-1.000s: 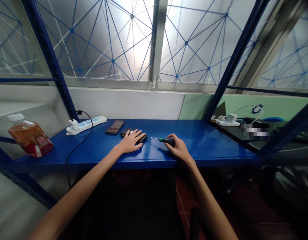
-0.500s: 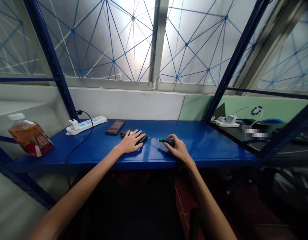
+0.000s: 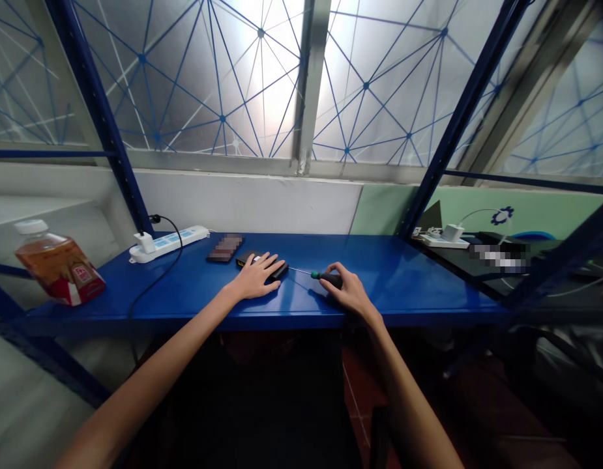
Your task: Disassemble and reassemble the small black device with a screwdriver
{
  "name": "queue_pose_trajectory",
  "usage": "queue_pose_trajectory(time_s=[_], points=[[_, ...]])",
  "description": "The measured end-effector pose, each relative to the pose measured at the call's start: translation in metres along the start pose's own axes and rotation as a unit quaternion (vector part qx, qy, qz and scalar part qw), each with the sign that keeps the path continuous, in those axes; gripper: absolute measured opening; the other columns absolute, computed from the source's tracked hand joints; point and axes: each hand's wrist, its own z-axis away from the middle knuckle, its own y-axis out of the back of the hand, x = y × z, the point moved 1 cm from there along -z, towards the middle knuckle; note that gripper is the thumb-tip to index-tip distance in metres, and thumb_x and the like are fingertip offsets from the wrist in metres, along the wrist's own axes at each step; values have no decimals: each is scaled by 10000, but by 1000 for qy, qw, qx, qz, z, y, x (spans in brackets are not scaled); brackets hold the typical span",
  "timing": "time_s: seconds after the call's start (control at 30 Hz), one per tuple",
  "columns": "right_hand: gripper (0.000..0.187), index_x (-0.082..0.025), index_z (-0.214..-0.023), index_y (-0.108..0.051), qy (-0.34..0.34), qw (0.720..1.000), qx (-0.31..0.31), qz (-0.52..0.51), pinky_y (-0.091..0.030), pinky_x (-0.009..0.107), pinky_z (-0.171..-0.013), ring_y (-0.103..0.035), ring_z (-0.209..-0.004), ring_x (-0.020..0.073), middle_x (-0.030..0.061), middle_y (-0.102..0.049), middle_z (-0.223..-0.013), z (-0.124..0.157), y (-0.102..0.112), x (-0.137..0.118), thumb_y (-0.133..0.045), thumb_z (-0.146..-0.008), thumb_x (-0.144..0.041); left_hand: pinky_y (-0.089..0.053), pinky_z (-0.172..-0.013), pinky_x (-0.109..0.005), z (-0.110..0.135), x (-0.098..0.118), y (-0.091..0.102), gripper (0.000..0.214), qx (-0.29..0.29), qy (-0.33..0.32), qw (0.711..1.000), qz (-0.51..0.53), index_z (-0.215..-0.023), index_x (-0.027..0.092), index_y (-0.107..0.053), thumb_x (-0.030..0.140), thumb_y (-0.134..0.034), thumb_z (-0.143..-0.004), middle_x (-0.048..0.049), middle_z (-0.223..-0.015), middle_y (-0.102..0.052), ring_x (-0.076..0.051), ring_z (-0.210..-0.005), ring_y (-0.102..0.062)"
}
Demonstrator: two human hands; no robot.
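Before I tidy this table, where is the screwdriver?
In the head view, the screwdriver is in the right hand, pointing left toward the black box under the left hand.

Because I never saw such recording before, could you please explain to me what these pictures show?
Of course. There is no machine here: the two bare hands belong to a person. All the pictures come from one camera worn on that person's head, looking forward and down.

On the blue table, the left hand lies flat over a black device. The right hand has a screwdriver in its grip, pointing at the device's right end; whether the tip touches, I cannot tell.

Beyond the left hand lies what looks like a phone, partly pixelated. Further left are a white power strip with a cable and a bottle.
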Motion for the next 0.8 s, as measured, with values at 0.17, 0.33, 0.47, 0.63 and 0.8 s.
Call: queue_pose_trajectory(time_s=[0.17, 0.33, 0.47, 0.63, 0.8], points=[[445, -212, -780, -651, -1, 1000, 10, -5, -351, 280, -593, -568, -628, 182, 36, -664, -689, -1, -1, 2, -474, -904, -601, -172, -1154, -598, 0, 0, 0, 628, -2, -1, 1000, 5, -1545, 295, -298, 545, -359, -972, -77, -1599, -285, -338, -1472, -237], [530, -223, -748, -639, 12, 1000, 0, 16, -335, 291, -593, -557, -606, 190, 41, -640, -640, -1, 0, -3, -329, -960, -597, -152, -1159, -597, 0, 1, 1, 628, -4, 2, 1000, 6, -1545, 300, -296, 549, -355, -972, -75, -1598, -287, -331, -1477, -222], [374, -245, -1011, -596, -7, 1000, -3, 10, -341, 268, -584, -550, -598, 178, -1, -657, -689, 0, 1, -3, -525, -876, -586, -149, -1162, -595, 0, 1, 1, 626, -3, 3, 1000, 5, -1542, 292, -305, 542, -363, -972, -78, -1598, -284, -329, -1477, -225], [363, -220, -914, -611, -6, 1000, -2, -19, -343, 260, -582, -541, -604, 156, 3, -661, -722, 0, 0, 1, -537, -874, -572, -151, -1157, -608, -1, 1, 1, 638, -15, 6, 1000, 7, -1547, 285, -290, 557, -344, -973, -81, -1604, -268, -332, -1481, -210], [478, -201, -752, -643, 3, 1000, 9, -13, -346, 268, -605, -547, -627, 161, 23, -642, -681, -1, -1, 1, -439, -927, -595, -142, -1164, -602, -1, 2, 2, 644, -15, 5, 1000, 10, -1549, 290, -285, 571, -328, -971, -68, -1606, -267, -331, -1481, -212]])
